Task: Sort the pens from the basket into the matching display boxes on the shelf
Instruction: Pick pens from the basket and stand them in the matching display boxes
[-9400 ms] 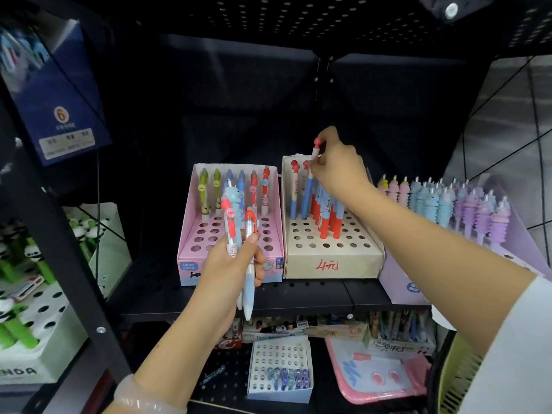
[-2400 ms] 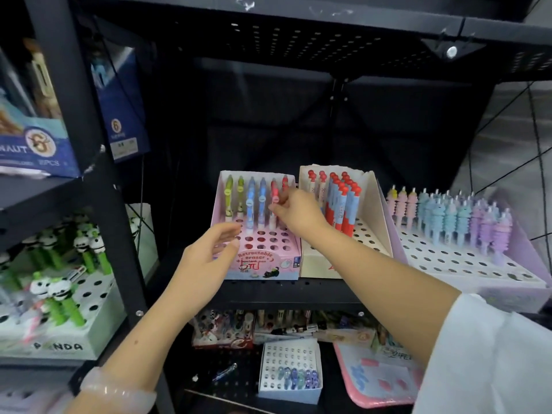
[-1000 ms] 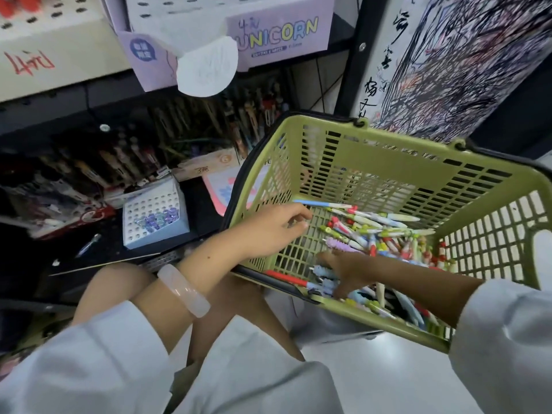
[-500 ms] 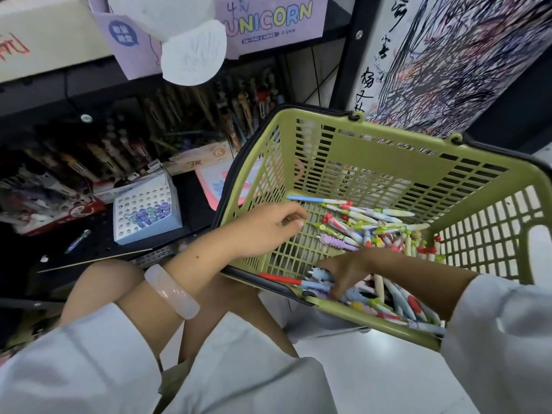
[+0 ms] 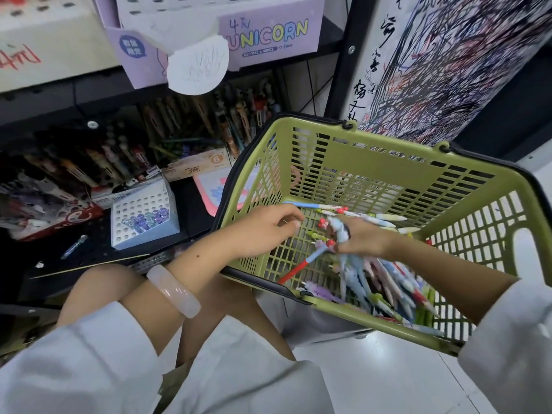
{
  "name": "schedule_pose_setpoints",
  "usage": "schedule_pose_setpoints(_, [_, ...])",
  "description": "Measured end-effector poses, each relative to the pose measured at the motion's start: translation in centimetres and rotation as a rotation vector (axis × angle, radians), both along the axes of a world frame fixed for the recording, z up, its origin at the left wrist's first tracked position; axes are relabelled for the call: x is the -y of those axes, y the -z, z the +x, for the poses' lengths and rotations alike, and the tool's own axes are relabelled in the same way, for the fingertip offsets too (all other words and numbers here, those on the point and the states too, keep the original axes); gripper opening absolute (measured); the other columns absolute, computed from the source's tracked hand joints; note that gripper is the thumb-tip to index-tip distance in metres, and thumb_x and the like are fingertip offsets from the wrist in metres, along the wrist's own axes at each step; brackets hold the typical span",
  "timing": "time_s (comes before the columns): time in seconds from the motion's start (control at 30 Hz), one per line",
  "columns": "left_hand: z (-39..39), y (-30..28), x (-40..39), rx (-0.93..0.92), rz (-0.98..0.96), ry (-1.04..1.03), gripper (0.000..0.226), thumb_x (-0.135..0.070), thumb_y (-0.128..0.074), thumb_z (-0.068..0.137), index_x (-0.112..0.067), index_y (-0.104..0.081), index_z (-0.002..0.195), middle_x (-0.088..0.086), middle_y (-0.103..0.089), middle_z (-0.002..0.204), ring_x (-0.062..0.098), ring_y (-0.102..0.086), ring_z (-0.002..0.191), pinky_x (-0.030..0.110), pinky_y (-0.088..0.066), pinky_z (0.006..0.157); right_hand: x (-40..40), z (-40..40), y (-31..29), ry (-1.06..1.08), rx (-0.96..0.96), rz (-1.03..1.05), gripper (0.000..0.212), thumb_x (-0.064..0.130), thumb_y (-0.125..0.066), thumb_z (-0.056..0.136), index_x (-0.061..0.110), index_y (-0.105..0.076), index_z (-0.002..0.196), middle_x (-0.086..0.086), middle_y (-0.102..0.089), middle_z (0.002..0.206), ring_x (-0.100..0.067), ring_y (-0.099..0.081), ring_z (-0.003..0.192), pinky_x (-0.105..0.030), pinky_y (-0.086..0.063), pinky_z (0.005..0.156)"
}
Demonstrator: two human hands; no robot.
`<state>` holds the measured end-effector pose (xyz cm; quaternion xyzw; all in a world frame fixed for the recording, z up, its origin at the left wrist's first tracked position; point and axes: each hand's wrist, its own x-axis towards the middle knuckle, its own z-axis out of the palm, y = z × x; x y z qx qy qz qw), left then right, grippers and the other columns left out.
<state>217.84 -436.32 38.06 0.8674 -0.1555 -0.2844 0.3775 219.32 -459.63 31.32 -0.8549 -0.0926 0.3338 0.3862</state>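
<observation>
A green slatted basket (image 5: 388,165) stands on the floor to my right, with several loose pens (image 5: 388,294) piled in its near corner and more along its floor. My right hand (image 5: 363,237) is inside the basket and grips a bunch of light blue pens (image 5: 352,264), lifted off the pile and blurred. My left hand (image 5: 265,228) reaches over the basket's left rim, fingers loosely curled, holding nothing. The lilac unicorn display box (image 5: 268,28) and the beige box (image 5: 35,55) sit on the shelf above.
A black shelf edge (image 5: 89,94) runs above a lower shelf crowded with pen packs. A small white holed box (image 5: 143,213) with a few purple pens stands there. A scribbled test board (image 5: 433,70) stands behind the basket. My knees are below.
My right hand has closed on a bunch of blue pens and raised them from the pile. My left hand stays at the basket's rim. Earlier both hands were up at the shelf boxes.
</observation>
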Motion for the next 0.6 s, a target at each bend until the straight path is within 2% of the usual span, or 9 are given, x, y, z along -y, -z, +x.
schedule_pose_setpoints(0.03, [0.0, 0.0, 0.1, -0.002, -0.005, -0.008, 0.027, -0.029, -0.042, 0.098, -0.025, -0.052, 0.122, -0.006, -0.055, 0.119, 0.009, -0.049, 0.110, 0.024, -0.039, 0.089, 0.3, 0.5, -1.1, 0.076, 0.024, 0.075, 0.019, 0.003, -0.062, 0.082, 0.008, -0.049, 0.096, -0.004, -0.055, 0.083, -0.018, -0.052, 0.077, -0.011, -0.047, 0.064])
schedule_pose_setpoints(0.13, [-0.1, -0.3, 0.5, -0.038, -0.074, -0.062, 0.033, -0.030, -0.046, 0.096, -0.025, -0.046, 0.128, -0.005, -0.053, 0.122, 0.007, -0.050, 0.110, 0.022, -0.040, 0.090, -0.2, 2.0, -4.6, 0.256, 0.019, 0.268, 0.018, -0.004, -0.056, 0.083, 0.008, -0.051, 0.096, -0.007, -0.052, 0.084, -0.018, -0.053, 0.073, -0.028, -0.052, 0.069])
schedule_pose_setpoints(0.2, [-0.2, -0.9, 1.1, -0.135, -0.195, -0.136, 0.051, -0.035, -0.054, 0.091, -0.026, -0.035, 0.137, -0.005, -0.049, 0.128, 0.003, -0.050, 0.107, 0.012, -0.039, 0.081, -1.7, 2.6, -6.8, 0.324, 0.038, 0.388, 0.023, -0.007, -0.051, 0.084, 0.015, -0.051, 0.092, -0.004, -0.051, 0.082, -0.014, -0.052, 0.070, -0.024, -0.050, 0.066])
schedule_pose_setpoints(0.27, [-0.5, -1.8, 1.8, -0.251, -0.317, -0.199, 0.066, -0.041, -0.061, 0.084, -0.026, -0.029, 0.140, -0.010, -0.050, 0.125, 0.001, -0.050, 0.106, 0.011, -0.038, 0.081, -3.6, 2.9, -8.7, 0.354, 0.046, 0.513, 0.026, -0.008, -0.049, 0.085, 0.017, -0.052, 0.091, -0.001, -0.051, 0.078, -0.010, -0.051, 0.065, -0.021, -0.048, 0.060])
schedule_pose_setpoints(0.3, [-0.6, -2.3, 2.1, -0.284, -0.372, -0.204, 0.065, -0.041, -0.063, 0.083, -0.025, -0.032, 0.138, -0.014, -0.055, 0.119, -0.001, -0.053, 0.102, 0.013, -0.040, 0.084, -4.7, 2.9, -9.6, 0.361, 0.047, 0.568, 0.026, -0.007, -0.050, 0.085, 0.018, -0.053, 0.091, -0.001, -0.051, 0.078, -0.009, -0.051, 0.065, -0.021, -0.047, 0.061])
schedule_pose_setpoints(0.37, [-0.8, -2.9, 2.5, -0.320, -0.510, -0.237, 0.044, -0.032, -0.063, 0.085, -0.020, -0.047, 0.125, -0.015, -0.066, 0.104, 0.000, -0.061, 0.093, 0.017, -0.047, 0.086, -6.7, 2.9, -11.2, 0.366, 0.079, 0.632, 0.024, -0.004, -0.052, 0.085, 0.020, -0.054, 0.091, 0.001, -0.051, 0.076, -0.008, -0.052, 0.064, -0.021, -0.047, 0.061])
schedule_pose_setpoints(0.47, [-0.9, -4.3, 1.8, -0.361, -0.697, -0.381, 0.029, -0.015, -0.058, 0.090, -0.011, -0.056, 0.118, 0.012, -0.063, 0.117, 0.025, -0.060, 0.109, 0.038, -0.049, 0.096, -9.5, 2.8, -13.2, 0.408, 0.152, 0.712, 0.018, 0.001, -0.056, 0.086, 0.018, -0.053, 0.089, 0.004, -0.051, 0.069, -0.002, -0.052, 0.054, -0.016, -0.046, 0.052])
schedule_pose_setpoints(0.53, [-1.0, -4.9, 0.9, -0.316, -0.758, -0.391, 0.026, -0.009, -0.056, 0.091, -0.011, -0.056, 0.117, 0.012, -0.064, 0.113, 0.025, -0.061, 0.104, 0.037, -0.053, 0.090, -11.2, 2.5, -14.1, 0.435, 0.179, 0.758, 0.013, 0.008, -0.061, 0.086, 0.018, -0.052, 0.089, 0.005, -0.053, 0.070, -0.001, -0.055, 0.054, -0.016, -0.049, 0.055])
schedule_pose_setpoints(0.6, [-1.3, -5.3, 0.0, -0.237, -0.776, -0.401, 0.020, -0.007, -0.054, 0.091, -0.011, -0.058, 0.110, 0.008, -0.066, 0.098, 0.018, -0.065, 0.088, 0.030, -0.056, 0.076, -12.9, 2.3, -14.8, 0.416, 0.240, 0.732, 0.014, 0.018, -0.065, 0.086, 0.018, -0.052, 0.093, 0.005, -0.057, 0.075, -0.001, -0.059, 0.061, -0.017, -0.050, 0.061])
